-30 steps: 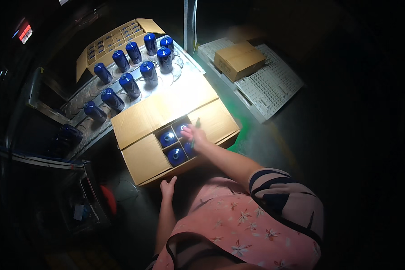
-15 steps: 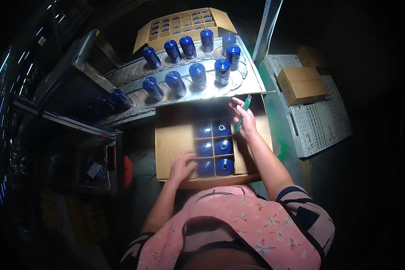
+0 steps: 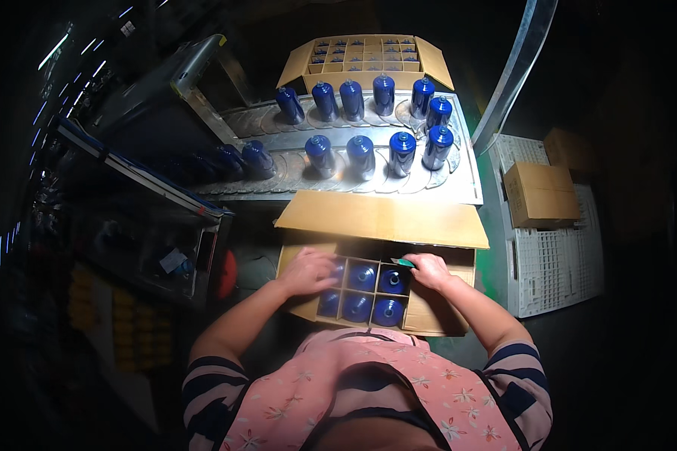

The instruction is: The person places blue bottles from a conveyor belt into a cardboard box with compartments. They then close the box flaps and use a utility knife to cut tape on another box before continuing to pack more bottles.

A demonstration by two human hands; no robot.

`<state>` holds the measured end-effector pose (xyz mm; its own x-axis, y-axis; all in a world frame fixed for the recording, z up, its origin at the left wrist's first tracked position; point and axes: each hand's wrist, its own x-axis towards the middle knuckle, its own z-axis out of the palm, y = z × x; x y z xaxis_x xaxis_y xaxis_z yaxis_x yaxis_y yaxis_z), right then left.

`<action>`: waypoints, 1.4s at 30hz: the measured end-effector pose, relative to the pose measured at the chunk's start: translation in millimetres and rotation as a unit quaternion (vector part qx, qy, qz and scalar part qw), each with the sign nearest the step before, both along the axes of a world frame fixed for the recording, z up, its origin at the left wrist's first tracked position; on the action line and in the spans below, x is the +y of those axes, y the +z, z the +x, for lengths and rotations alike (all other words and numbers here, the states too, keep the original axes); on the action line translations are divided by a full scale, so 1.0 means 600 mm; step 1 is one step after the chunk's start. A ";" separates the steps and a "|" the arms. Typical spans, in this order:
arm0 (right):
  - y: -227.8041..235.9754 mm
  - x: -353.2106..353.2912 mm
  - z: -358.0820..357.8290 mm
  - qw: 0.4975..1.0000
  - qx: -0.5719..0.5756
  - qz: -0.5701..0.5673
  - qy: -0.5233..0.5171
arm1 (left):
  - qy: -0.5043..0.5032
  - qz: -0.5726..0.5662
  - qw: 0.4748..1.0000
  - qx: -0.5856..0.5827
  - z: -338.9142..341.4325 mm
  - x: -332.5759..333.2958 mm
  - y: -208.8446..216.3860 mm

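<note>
My left hand (image 3: pixel 308 272): left of frame's middle, blurred, fingers loosely bent over left flap (image 3: pixel 302 309); cannot tell if they grip it. My right hand (image 3: pixel 429 271): right of middle, closed around green cutter (image 3: pixel 404 262), blade pointing left. Open carton (image 3: pixel 445 307) at lower middle, far flap (image 3: pixel 384 215) open, blue bottles (image 3: pixel 388 311) inside. Other blue bottles (image 3: pixel 402 154) on conveyor (image 3: pixel 338 140), upper middle. Brown box (image 3: pixel 541 197) on white pallet (image 3: pixel 555 274), right side.
</note>
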<state>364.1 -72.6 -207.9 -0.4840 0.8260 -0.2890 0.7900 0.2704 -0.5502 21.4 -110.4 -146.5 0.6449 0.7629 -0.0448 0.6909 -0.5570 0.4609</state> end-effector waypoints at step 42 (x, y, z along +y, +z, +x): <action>-0.176 0.303 0.227 0.772 0.425 -0.079 -0.466 | 0.481 -0.202 0.700 -0.488 -0.196 0.405 -0.300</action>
